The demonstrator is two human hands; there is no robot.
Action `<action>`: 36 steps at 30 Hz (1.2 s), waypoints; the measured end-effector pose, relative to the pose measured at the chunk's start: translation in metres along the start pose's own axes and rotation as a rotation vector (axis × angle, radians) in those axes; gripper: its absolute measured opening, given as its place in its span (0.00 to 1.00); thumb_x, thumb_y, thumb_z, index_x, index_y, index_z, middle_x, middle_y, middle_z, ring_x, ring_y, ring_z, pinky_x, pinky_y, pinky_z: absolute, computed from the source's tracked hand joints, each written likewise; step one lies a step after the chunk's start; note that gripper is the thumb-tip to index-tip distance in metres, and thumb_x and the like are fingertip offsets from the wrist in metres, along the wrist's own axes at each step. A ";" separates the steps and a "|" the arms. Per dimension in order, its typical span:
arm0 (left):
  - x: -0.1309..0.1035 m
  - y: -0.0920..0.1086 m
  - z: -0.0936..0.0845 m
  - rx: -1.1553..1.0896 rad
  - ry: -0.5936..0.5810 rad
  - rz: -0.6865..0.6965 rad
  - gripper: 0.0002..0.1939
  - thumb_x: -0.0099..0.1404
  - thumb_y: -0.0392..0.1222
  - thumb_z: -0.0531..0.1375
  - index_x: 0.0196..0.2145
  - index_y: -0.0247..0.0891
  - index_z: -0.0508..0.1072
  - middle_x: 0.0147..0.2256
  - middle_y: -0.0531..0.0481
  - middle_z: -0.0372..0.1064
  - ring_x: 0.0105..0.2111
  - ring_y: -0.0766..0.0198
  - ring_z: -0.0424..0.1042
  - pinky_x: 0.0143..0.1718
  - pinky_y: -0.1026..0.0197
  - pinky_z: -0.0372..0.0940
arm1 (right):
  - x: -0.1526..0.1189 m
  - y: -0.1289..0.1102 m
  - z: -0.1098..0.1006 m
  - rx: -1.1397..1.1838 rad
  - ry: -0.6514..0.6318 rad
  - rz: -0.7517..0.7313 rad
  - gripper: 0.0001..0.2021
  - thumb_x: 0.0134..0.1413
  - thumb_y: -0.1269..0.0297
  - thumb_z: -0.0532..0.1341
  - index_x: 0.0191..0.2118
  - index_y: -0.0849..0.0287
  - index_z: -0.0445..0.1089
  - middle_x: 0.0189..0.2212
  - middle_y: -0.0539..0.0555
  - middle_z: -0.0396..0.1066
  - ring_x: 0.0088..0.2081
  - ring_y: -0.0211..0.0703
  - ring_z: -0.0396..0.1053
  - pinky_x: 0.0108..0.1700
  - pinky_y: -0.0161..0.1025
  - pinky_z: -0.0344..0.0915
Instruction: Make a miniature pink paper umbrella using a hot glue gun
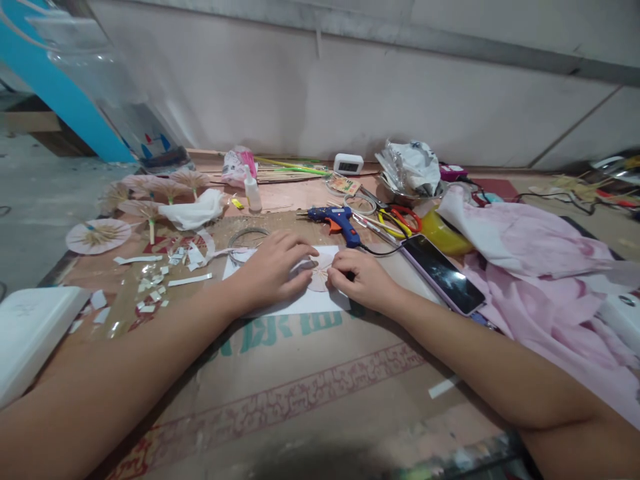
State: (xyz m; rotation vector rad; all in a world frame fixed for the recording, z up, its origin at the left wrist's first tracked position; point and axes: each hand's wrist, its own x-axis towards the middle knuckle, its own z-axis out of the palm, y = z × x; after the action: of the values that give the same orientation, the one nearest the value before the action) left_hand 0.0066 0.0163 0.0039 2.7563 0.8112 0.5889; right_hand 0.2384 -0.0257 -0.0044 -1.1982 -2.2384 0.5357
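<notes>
A round pale pink paper disc (320, 283) with thin straw-coloured strips fanning from its middle lies on a white sheet (305, 305). My left hand (277, 272) rests over the disc's left side, fingers gently curved and thumb apart from them. On the right side, my right hand (363, 280) has its thumb and forefinger pinched together at the disc; whatever is between the tips is too small to make out. Just beyond the hands lies a blue glue gun (336, 221) with an orange trigger. Behind my left hand is a coil of wire (247, 241).
Similar finished-looking pink discs (99, 235) stand at the left near scattered white paper scraps (190, 257). A phone (443, 273), scissors (400, 220) and pink cloth (540, 293) lie to the right. A small glue bottle (252, 190) and digital clock (349, 164) stand at the back.
</notes>
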 end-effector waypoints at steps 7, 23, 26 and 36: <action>-0.001 -0.001 -0.005 0.149 -0.039 -0.002 0.14 0.71 0.48 0.57 0.47 0.39 0.75 0.50 0.42 0.68 0.53 0.48 0.64 0.59 0.44 0.57 | 0.007 -0.007 -0.025 0.021 0.202 0.131 0.13 0.63 0.64 0.56 0.27 0.58 0.69 0.26 0.51 0.70 0.32 0.40 0.66 0.37 0.38 0.59; -0.018 0.004 -0.004 0.179 0.008 -0.072 0.18 0.72 0.52 0.56 0.51 0.38 0.73 0.51 0.41 0.70 0.52 0.48 0.66 0.58 0.43 0.59 | 0.034 0.033 -0.053 -0.208 -0.027 0.460 0.15 0.62 0.63 0.61 0.51 0.62 0.69 0.45 0.61 0.77 0.41 0.47 0.74 0.46 0.42 0.68; -0.017 0.001 -0.002 0.132 0.003 -0.051 0.17 0.71 0.50 0.56 0.51 0.40 0.74 0.52 0.41 0.69 0.53 0.48 0.65 0.58 0.42 0.60 | 0.050 0.034 -0.052 -0.266 -0.076 0.484 0.17 0.60 0.54 0.63 0.48 0.61 0.71 0.42 0.61 0.78 0.39 0.50 0.74 0.41 0.42 0.67; -0.016 0.003 -0.001 0.076 0.009 -0.041 0.14 0.68 0.48 0.59 0.46 0.39 0.75 0.49 0.41 0.71 0.53 0.49 0.66 0.60 0.42 0.58 | 0.062 0.059 -0.049 -0.127 0.060 0.492 0.17 0.53 0.65 0.63 0.49 0.59 0.65 0.34 0.56 0.75 0.34 0.47 0.72 0.37 0.41 0.67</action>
State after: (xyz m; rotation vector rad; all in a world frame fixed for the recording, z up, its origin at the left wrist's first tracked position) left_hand -0.0045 0.0050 0.0006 2.7998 0.9085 0.5743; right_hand 0.2776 0.0625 0.0169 -1.8223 -1.9462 0.5360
